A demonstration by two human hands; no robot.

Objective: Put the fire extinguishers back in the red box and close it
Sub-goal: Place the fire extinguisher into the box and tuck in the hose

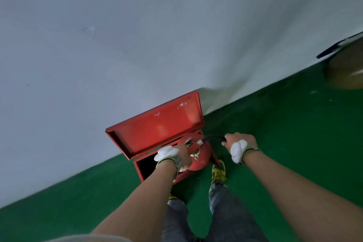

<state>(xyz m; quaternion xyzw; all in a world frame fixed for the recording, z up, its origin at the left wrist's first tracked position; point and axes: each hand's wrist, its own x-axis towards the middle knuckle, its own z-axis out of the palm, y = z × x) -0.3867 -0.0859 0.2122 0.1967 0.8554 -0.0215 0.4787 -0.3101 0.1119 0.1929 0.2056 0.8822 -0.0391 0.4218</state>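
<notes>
Loading is the step in hand: a red fire extinguisher hangs over the right end of the open red box, which sits on the green floor against the white wall. The left hand is wrapped around the valve handle at the top of the cylinder, its grip closed and carrying the weight. The right hand is closed on the black hose, holding it out to the side, clear of the box edge. The lid stands tilted back against the wall. The left part of the box interior looks dark; whether another extinguisher already lies inside I cannot tell. Judging from this, the next move calls for lowering the cylinder straight down into the compartment, then tucking the hose in beside it so nothing sticks above the rim. Only then can the lid swing forward and shut.
</notes>
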